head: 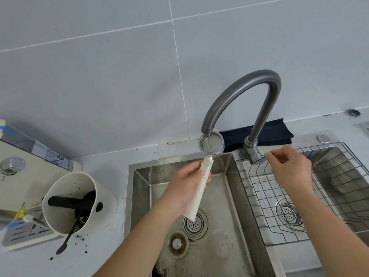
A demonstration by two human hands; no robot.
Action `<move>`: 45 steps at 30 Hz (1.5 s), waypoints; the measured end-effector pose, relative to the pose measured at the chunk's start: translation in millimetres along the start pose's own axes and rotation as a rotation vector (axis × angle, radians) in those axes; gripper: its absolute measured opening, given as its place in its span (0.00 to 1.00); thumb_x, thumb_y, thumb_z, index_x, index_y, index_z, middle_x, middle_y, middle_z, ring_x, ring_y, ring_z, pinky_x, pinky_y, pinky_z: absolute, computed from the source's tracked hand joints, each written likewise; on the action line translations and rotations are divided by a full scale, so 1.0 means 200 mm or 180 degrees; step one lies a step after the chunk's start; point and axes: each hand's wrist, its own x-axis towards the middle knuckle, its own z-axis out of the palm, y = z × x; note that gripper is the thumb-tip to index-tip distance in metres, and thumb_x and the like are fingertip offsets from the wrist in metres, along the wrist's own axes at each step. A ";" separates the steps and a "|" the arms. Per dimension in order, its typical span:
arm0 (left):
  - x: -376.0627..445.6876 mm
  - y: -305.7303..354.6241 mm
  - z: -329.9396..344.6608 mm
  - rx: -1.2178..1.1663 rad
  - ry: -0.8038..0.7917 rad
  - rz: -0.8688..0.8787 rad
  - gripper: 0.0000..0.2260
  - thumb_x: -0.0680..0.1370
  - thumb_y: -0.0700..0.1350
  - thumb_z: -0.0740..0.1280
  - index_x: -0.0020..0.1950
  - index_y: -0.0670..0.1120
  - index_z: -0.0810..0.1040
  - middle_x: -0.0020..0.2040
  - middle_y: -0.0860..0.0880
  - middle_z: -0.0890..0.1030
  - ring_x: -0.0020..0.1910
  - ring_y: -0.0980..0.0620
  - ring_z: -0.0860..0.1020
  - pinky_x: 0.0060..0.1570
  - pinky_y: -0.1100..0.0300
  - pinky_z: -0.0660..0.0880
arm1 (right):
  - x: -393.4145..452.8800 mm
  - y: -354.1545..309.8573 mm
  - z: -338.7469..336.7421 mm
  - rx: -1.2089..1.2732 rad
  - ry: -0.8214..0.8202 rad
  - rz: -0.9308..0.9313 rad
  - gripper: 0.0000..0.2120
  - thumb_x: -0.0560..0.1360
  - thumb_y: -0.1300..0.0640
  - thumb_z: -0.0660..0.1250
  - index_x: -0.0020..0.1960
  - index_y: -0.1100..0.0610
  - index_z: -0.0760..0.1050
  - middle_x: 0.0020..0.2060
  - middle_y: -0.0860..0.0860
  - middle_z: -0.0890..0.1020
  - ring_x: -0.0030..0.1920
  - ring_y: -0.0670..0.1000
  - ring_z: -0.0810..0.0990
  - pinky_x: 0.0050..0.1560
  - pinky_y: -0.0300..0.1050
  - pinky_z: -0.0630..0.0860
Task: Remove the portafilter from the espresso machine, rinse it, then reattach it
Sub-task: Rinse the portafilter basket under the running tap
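Portafilter: round metal basket with long white handle, held level, basket open side up beneath the faucet spout, thin stream of water running into it, handle angled down over the sink basin.

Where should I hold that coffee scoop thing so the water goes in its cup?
Hold the portafilter by its long white handle, coming from below, on the side near you. The handle slants down and back from the round metal cup, which sits face up under the faucet. The left hand wraps the handle that way, probably keeping the fingers clear of the water.
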 end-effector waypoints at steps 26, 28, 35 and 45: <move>0.00 0.15 -0.13 0.1211 -0.0231 -0.0364 0.08 0.80 0.44 0.63 0.47 0.51 0.82 0.43 0.43 0.85 0.36 0.50 0.81 0.41 0.53 0.79 | 0.01 0.01 0.00 -0.0029 0.0021 -0.0041 0.08 0.76 0.52 0.72 0.47 0.57 0.80 0.39 0.50 0.83 0.36 0.46 0.78 0.33 0.37 0.71; 0.01 0.16 -0.15 0.1879 -0.0186 -0.0060 0.09 0.79 0.47 0.62 0.47 0.53 0.82 0.44 0.44 0.85 0.36 0.50 0.82 0.43 0.53 0.79 | 0.01 0.01 0.00 -0.0022 0.0021 -0.0042 0.07 0.76 0.52 0.72 0.47 0.57 0.80 0.39 0.50 0.83 0.36 0.46 0.78 0.33 0.37 0.71; 0.03 0.17 -0.26 0.3034 -0.0072 0.0465 0.13 0.79 0.45 0.60 0.52 0.59 0.82 0.38 0.52 0.82 0.34 0.53 0.77 0.30 0.66 0.70 | 0.01 0.01 0.01 -0.0034 0.0012 -0.0043 0.07 0.76 0.52 0.72 0.47 0.57 0.80 0.39 0.49 0.83 0.36 0.44 0.78 0.33 0.37 0.70; 0.00 0.09 -0.30 0.2776 0.0292 0.0978 0.14 0.80 0.44 0.62 0.62 0.56 0.78 0.47 0.57 0.82 0.43 0.57 0.79 0.38 0.69 0.73 | 0.01 0.01 0.00 -0.0050 -0.0002 -0.0023 0.07 0.76 0.53 0.72 0.47 0.57 0.80 0.39 0.50 0.83 0.36 0.45 0.79 0.32 0.36 0.71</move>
